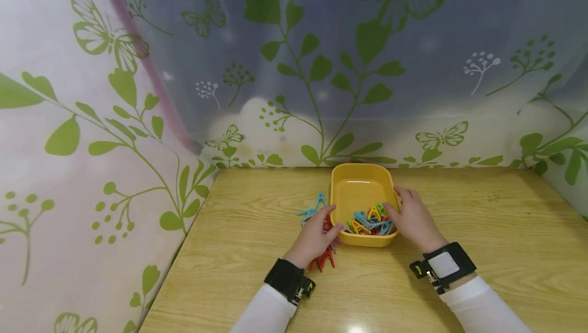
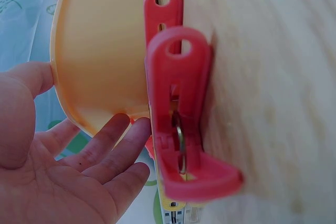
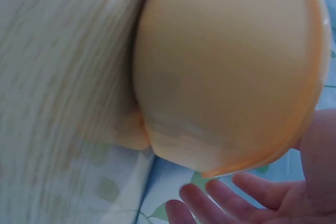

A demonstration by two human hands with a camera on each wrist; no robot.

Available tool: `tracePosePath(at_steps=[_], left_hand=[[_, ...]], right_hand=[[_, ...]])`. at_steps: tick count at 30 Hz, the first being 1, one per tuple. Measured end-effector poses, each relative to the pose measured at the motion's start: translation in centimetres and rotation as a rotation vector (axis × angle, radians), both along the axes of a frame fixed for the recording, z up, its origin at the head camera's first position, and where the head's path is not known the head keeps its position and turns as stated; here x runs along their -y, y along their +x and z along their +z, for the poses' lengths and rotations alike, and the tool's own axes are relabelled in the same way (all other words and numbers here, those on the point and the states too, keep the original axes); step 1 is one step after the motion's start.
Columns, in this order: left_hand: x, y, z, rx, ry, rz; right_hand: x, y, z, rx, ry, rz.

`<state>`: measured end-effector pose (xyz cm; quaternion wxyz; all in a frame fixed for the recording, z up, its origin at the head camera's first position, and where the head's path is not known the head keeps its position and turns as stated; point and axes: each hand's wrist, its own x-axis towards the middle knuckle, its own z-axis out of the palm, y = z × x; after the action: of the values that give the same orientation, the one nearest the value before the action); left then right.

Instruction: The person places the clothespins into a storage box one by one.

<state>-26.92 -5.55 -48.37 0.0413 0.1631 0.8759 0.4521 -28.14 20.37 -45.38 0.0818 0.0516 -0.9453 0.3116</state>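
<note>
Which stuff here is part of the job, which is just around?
Part of the job, likely:
- yellow tub, between both hands
- clothespins inside
- loose clothespins beside it
- left hand
- right hand

Just around:
- wooden table
- leaf-print curtain
- black wrist straps

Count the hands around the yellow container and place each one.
2: the left hand at the yellow container's left side, by loose clothespins, and the right hand at its right side. Both show plainly.
</note>
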Motion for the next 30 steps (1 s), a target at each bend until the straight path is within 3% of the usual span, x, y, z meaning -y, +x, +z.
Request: tracePosePath(at_steps=[12,19,30], left_hand=[[0.0,-0.1,-0.1,0.006,0.029,-0.008],[0.0,0.0,0.0,0.0,0.018,-0.006],[0.3,0.0,0.2,0.011,0.011,-0.013]], right_hand=[[-0.4,-0.4,-1.0,0.027,0.014,0.048],[-0.2,-0.5,-1.1,0.061,0.018,0.033],[0.2,-0.4,-1.1,0.026,0.056,0.007]])
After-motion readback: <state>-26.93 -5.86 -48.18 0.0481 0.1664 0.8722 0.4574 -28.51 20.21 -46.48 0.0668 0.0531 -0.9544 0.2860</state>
